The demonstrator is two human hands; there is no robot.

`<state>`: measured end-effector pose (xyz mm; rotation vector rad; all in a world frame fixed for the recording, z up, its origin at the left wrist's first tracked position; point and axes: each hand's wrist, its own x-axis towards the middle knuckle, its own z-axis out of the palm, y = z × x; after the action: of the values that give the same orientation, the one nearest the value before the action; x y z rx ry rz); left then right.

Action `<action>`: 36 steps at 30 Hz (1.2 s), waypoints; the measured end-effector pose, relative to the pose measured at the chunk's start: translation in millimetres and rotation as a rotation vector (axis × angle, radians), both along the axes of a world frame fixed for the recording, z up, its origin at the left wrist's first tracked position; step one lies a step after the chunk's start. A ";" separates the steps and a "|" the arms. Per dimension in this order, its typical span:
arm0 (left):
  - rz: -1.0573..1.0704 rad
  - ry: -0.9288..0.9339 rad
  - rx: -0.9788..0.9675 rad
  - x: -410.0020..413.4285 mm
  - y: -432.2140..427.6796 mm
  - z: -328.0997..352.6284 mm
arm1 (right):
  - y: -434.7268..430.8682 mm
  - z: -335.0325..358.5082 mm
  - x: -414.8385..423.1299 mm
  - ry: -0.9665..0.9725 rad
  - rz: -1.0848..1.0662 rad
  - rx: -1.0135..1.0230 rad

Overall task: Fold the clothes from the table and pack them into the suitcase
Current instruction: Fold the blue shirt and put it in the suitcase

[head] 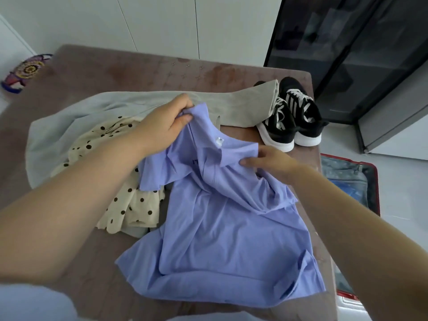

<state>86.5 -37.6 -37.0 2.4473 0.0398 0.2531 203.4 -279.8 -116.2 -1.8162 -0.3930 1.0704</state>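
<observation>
Mauve-brown cloth-covered table [115, 72] holds all the clothes. Lavender short-sleeved T-shirt [220, 228] lies at the near centre, long axis running near to far, collar and white neck label at the far end, hem toward the person. Pale grey garment [58, 135] spread at left, cream black-dotted garment [129, 205] on top of it. Beige trousers [243, 105] at the far side. Red hard-shell suitcase [376, 186] open on the floor right of the table; blue lining shows, contents unclear. Black-and-white sneakers [298, 117] at the far right corner. Left hand [162, 126] pinches the shirt's far shoulder edge. Right hand [266, 163] grips the collar's right side.
</observation>
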 end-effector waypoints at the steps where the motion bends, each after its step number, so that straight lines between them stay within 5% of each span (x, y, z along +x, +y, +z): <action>1: 0.015 -0.013 0.021 1.3 1.3 2.9 | -2.7 8.4 1.6 0.029 -0.040 0.057; 4: 0.105 -0.082 0.109 7.9 5.8 8.6 | -12.9 38.8 13.4 -0.012 -0.152 0.161; 8: 0.171 -0.193 0.140 25.3 10.6 17.5 | -25.6 97.8 31.8 -0.380 -0.017 0.069; 13: 0.158 -0.199 0.118 55.0 22.8 27.0 | -31.7 133.8 58.6 -0.614 0.357 -0.439; 16: 0.233 -0.146 0.153 72.4 29.9 23.5 | -32.2 121.3 78.3 -0.703 0.339 -0.669; 22: 0.481 -0.059 0.079 83.7 46.1 -6.9 | -49.5 98.9 89.1 -0.332 -0.141 -0.226; 26: 0.426 0.140 -0.164 68.8 41.5 -38.7 | -64.2 82.1 91.9 -0.413 0.056 -0.315; 28: 0.436 0.333 -0.059 54.7 39.7 -52.8 | -68.9 71.6 95.7 -0.470 0.169 -0.411; 31: 0.365 0.628 0.350 29.9 34.7 -66.8 | -67.7 59.5 96.0 -0.658 0.043 -0.406; 36: 0.347 0.478 0.493 13.9 22.0 -77.2 | -56.7 54.0 88.8 -0.691 -0.027 -0.385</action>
<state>100.3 -15.6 -114.2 2.9269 0.6871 -0.2073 292.2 -336.5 -62.2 -2.5163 -0.5905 0.4837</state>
